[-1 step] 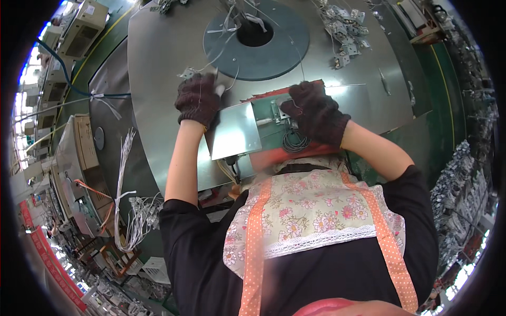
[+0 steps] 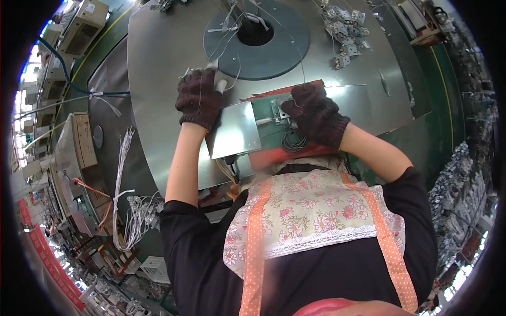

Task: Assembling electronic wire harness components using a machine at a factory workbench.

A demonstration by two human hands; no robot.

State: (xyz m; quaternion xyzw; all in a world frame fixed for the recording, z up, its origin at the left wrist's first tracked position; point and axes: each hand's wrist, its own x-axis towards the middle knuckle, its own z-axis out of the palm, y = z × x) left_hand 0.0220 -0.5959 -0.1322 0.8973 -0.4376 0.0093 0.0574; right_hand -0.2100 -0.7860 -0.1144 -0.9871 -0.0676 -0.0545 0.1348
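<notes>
My left hand (image 2: 199,97), in a dark knitted glove with pale fingertips showing, is at the upper left of a flat metal plate (image 2: 234,131). Its outer fingers curl round a small metal part (image 2: 190,71) with a thin wire, mostly hidden; the forefinger and thumb are apart. My right hand (image 2: 316,113), gloved alike, closes at a small metal bracket (image 2: 284,105) in the green gap right of the plate. Its fingertips hide part of the bracket. Below that hand lies a coil of dark wire (image 2: 294,141).
A round grey disc (image 2: 287,58) with a central post bearing wires stands at the far side of the metal table (image 2: 163,105). Several metal parts (image 2: 345,37) lie heaped at its right. A bundle of pale wires (image 2: 122,195) hangs at the left.
My left forefinger has stretched out and upward, and the metal part beside it shows less. My right hand has hardly moved.
</notes>
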